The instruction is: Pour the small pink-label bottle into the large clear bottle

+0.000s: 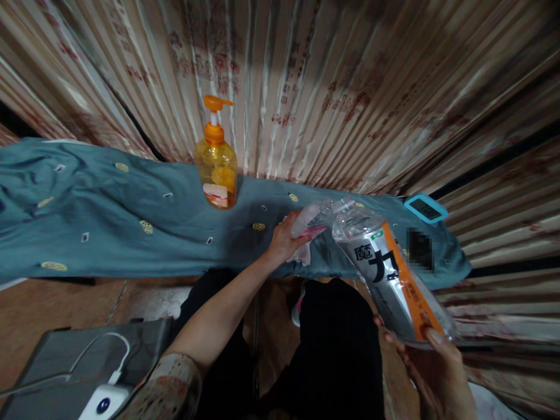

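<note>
My left hand [283, 240] is closed around a small clear bottle with a pink label [312, 220], which leans to the right above the cloth. A crumpled white tissue [301, 252] shows just below that hand. Low at the right, my right hand [441, 364] grips the base of a large clear plastic bottle [389, 274] with a silver and orange label. This large bottle is tilted, its neck pointing up and left. Its mouth is close to the small bottle's top; whether they touch, I cannot tell.
An orange pump bottle [217, 169] stands upright on the green patterned cloth [175, 239]. At the right end sit a blue-framed digital clock [426, 208] and a pixelated dark patch. Pleated curtains [280, 87] hang behind. A white charger with a cable [105, 402] lies lower left.
</note>
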The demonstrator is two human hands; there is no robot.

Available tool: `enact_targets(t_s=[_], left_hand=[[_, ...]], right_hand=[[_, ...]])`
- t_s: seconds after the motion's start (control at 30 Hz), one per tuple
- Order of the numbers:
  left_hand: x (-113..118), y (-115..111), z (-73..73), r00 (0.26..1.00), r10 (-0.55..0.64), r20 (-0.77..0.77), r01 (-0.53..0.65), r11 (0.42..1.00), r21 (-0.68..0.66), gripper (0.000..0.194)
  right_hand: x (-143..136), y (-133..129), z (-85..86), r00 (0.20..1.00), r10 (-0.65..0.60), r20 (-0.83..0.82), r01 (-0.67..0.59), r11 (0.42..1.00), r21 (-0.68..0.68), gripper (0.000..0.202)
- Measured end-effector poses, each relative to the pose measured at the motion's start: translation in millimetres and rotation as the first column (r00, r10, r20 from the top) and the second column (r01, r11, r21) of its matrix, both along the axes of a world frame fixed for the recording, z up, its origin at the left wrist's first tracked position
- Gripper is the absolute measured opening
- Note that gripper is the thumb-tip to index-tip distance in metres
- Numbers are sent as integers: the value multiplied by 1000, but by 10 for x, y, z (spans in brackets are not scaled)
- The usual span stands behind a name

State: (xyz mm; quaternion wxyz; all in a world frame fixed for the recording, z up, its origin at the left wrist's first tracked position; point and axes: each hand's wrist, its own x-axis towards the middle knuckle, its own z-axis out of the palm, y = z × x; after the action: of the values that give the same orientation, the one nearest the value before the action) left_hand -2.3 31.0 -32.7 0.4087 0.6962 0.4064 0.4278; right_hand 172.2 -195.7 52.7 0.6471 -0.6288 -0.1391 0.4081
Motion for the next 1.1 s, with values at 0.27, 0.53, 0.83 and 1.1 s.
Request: enact_targets(t_s=[0.27, 0.53, 0.83, 1.1], left_hand=[[1, -11, 28, 1000, -2, -1, 2, 1000, -23, 54], [5, 5, 24, 1000, 15, 1, -15, 999, -30, 55], [11, 11, 6, 1000, 25, 1, -25, 999, -42, 57], [9, 15, -8, 999, 52, -16, -53, 995, -85, 58]], right_hand=[[-36, 8, 13, 1000, 7, 30, -7, 1000, 7, 59], [-45, -26, -46, 1000, 27, -10, -26, 999, 24, 54], [-125, -44, -30, 999, -7, -37, 8, 1000, 16, 59], [-322, -61, 29, 998, -26, -61, 28, 999, 35, 59]])
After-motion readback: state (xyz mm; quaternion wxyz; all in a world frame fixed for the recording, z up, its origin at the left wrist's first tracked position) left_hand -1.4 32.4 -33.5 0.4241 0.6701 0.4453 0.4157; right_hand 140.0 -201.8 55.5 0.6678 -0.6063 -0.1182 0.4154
